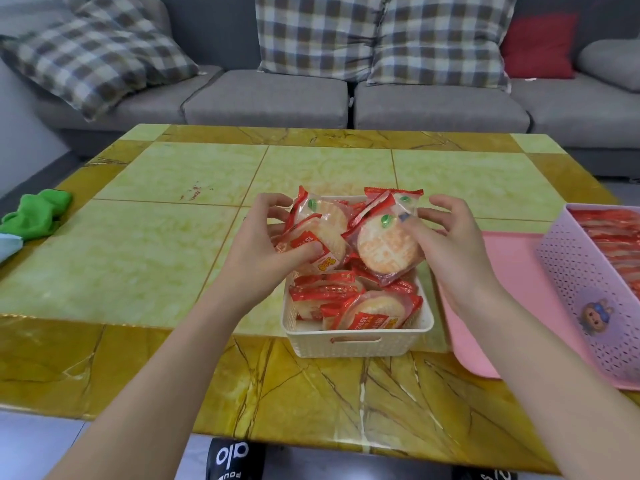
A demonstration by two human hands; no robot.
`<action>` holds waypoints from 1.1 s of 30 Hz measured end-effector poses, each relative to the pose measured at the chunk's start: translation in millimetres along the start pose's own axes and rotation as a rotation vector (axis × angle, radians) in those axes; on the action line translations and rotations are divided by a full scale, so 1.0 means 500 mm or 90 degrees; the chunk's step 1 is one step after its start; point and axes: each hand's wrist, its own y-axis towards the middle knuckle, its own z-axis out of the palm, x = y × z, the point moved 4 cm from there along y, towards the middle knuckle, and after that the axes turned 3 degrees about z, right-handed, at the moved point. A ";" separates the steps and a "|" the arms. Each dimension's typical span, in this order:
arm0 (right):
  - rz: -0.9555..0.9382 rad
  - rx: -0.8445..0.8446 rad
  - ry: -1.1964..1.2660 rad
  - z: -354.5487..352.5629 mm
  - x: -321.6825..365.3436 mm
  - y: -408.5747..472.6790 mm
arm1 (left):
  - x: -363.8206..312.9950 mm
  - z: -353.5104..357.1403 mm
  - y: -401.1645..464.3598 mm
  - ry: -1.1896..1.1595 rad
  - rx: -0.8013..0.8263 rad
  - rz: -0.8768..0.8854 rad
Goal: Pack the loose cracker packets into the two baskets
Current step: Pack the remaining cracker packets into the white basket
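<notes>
Both forearms reach forward over the near edge of the worktop (180, 188) and meet above the white basket (360, 342). The left hand (258, 251) is curled, thumb and fingers gripping a cracker packet (313, 233) at the basket's far left. The right hand (450, 244) pinches a second packet (386, 249) by its right edge, thumb on its face and the other fingers spread behind. That packet tilts up above the heap, touching the left one. More packets (349, 301) fill the white basket to the rim. To the right, a pink basket (588, 292) of packets stands on a pink tray (498, 271). A green cloth (36, 214) lies at the far left.
</notes>
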 end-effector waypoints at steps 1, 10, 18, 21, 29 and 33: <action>0.002 -0.003 0.004 -0.001 0.002 0.001 | -0.003 0.001 0.000 -0.004 -0.001 0.000; 0.024 0.038 -0.008 0.001 -0.001 0.009 | -0.021 0.007 0.005 -0.027 0.010 0.018; -0.062 0.105 -0.193 0.020 0.017 0.023 | -0.024 0.002 0.008 0.091 0.037 0.054; -0.050 0.136 -0.218 0.020 0.018 0.028 | -0.017 0.001 0.011 0.103 0.036 0.054; -0.209 -0.043 -0.221 -0.004 0.050 0.004 | -0.021 -0.011 0.016 0.047 -0.007 0.033; -0.330 0.030 -0.317 0.024 0.073 -0.026 | -0.028 -0.008 0.013 0.019 0.006 0.014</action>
